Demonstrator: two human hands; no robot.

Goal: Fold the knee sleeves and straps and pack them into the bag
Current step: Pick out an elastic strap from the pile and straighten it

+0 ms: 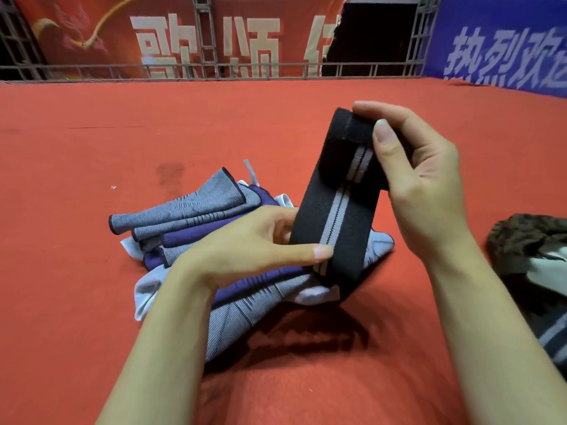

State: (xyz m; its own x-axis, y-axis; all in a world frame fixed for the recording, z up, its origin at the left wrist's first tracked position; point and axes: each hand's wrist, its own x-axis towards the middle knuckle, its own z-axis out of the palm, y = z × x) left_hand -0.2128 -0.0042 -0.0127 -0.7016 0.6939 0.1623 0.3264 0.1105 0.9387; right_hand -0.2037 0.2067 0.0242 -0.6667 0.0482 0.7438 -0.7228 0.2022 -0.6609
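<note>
I hold a black elastic strap (329,216) with a grey centre stripe upright above the red surface. My right hand (420,179) pinches its folded top end, thumb on the black Velcro patch. My left hand (260,243) grips the strap's lower part, thumb across the stripe. Beneath my left hand lies a pile of grey and purple knee sleeves (184,210), some folded flat, resting on a white bag (147,292). The strap's bottom end curls under near the pile.
Red carpet (92,148) covers the whole surface. A dark brown fuzzy item (527,240) and another grey-striped black strap (552,335) lie at the right edge. A metal railing (214,69) with red and blue banners closes off the far side.
</note>
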